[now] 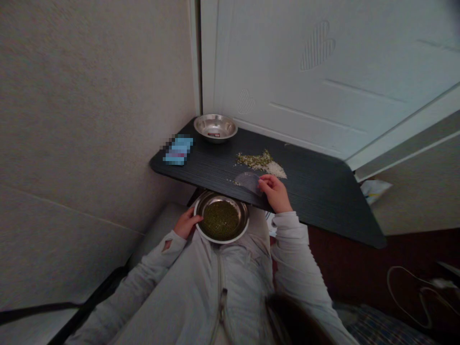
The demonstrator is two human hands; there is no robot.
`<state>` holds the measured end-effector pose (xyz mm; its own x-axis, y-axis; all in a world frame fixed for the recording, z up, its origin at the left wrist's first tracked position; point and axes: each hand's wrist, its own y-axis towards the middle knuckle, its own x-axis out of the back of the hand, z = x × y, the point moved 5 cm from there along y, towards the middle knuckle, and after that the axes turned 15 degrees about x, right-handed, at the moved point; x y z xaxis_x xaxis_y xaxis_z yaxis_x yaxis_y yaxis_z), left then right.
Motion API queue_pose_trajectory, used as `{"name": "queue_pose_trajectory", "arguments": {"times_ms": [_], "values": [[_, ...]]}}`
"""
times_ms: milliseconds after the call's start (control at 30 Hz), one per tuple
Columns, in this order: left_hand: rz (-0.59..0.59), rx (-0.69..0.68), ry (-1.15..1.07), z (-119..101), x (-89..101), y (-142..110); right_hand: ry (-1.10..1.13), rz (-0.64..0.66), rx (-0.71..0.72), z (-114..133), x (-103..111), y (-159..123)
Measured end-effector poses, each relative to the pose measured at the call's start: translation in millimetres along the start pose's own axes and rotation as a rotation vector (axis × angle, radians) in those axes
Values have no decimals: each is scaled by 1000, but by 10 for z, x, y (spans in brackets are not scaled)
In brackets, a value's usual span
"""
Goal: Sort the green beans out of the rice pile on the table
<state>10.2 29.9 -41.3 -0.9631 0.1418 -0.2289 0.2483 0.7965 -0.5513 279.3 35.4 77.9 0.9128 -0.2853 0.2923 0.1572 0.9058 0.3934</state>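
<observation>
My left hand (187, 223) grips the rim of a metal bowl (246, 218) on my lap, just under the table's near edge. Green beans (221, 220), small like mung beans, lie in that bowl. Between the thumb and fingers of my right hand (275, 191) is a thin, clear plastic disc (247, 182), held low over the tabletop. A few pale grains lie at the disc's left edge. Just beyond it is a pile of mixed green and pale grains (255, 160), touching a heap of white rice-like grains (276, 169).
The dark table (323, 191) stands against a white door (280, 72). At its back left sits another metal bowl (215, 127) with a small reddish label inside. A phone with a lit, blurred screen (178, 150) lies at the left end. A white cable (406, 306) trails on the floor at right.
</observation>
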Motion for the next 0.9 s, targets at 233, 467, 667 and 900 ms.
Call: {"name": "queue_pose_trajectory", "arguments": {"times_ms": [233,467,667,900], "values": [[-3,-17,11,-6,10,9,-10,53,-5,-21,-22,-6],[3,-10,-2,-23,-9,-4,2,63,-7,-21,-26,-8],[-8,-8,-6,-37,-22,-31,28,81,4,-11,-33,-9],[-11,-10,12,-52,-27,-47,-23,116,14,17,-47,-17]]}}
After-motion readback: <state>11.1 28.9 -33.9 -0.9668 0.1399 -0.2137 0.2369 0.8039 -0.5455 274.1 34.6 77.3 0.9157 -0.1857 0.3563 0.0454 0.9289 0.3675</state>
